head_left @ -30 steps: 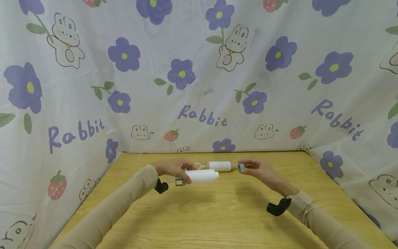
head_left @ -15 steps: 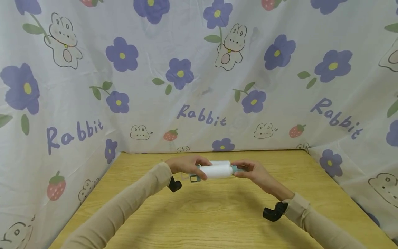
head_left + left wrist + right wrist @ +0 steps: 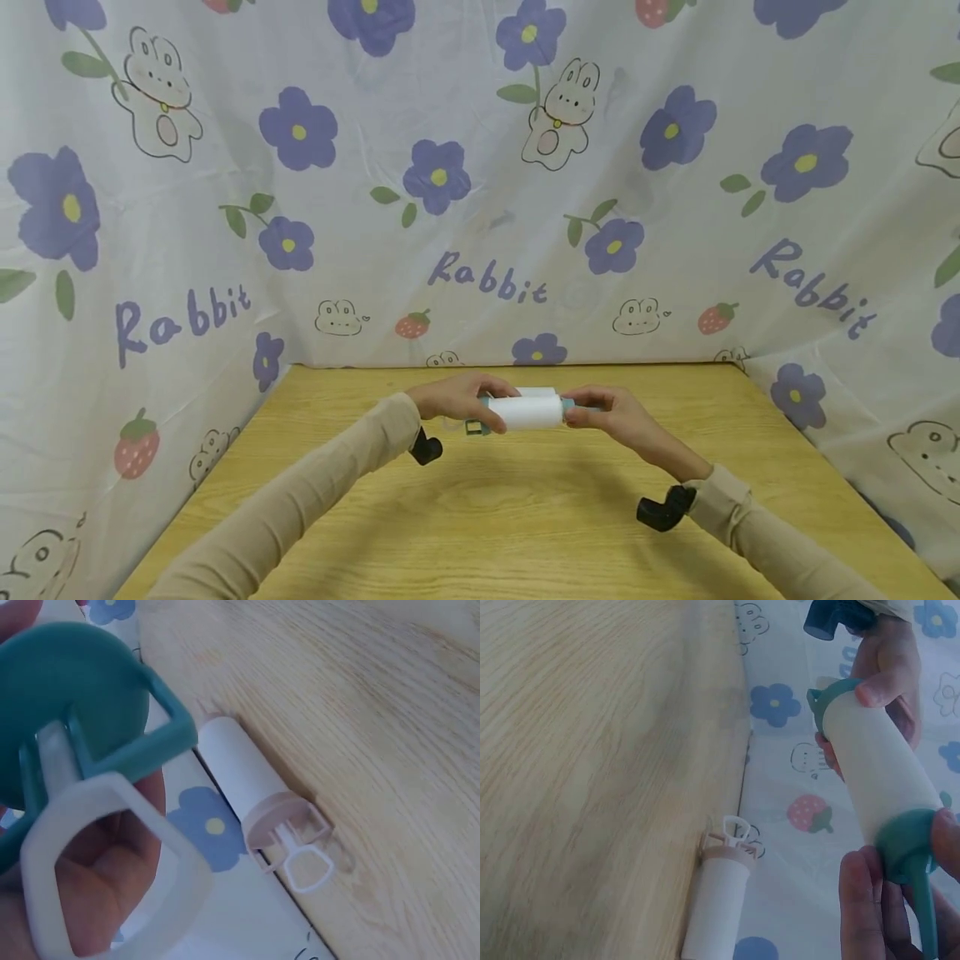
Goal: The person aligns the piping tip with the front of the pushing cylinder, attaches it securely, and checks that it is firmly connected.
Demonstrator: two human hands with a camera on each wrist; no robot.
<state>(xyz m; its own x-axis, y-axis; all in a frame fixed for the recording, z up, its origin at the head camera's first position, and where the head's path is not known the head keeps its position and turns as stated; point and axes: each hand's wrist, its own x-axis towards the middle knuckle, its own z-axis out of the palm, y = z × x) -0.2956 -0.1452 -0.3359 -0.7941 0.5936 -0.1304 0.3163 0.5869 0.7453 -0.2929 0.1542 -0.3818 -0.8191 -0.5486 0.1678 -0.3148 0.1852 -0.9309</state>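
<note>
A large syringe with a white barrel (image 3: 528, 412) is held level above the table between both hands. My left hand (image 3: 459, 398) grips its left end, where a teal flange (image 3: 82, 697) with square finger loops and a white ring-shaped plunger handle (image 3: 195, 877) show. At the other end, my right hand (image 3: 618, 419) pinches the teal nozzle cap (image 3: 904, 838), which sits against the barrel and tapers to a thin tip. Behind it on the table lies a second syringe (image 3: 240, 765), white with a pinkish flange, partly hidden in the head view.
The wooden table (image 3: 480, 517) reaches back to a white cloth (image 3: 480, 217) with flowers and rabbits, which hangs behind it and at both sides. A black camera mount (image 3: 666, 508) sits on the right wrist, another (image 3: 427, 448) on the left.
My left hand has brought the syringe barrel rightward, and the teal cap, held apart from it a second ago, now meets the barrel's end. My right hand has stayed nearly in place.
</note>
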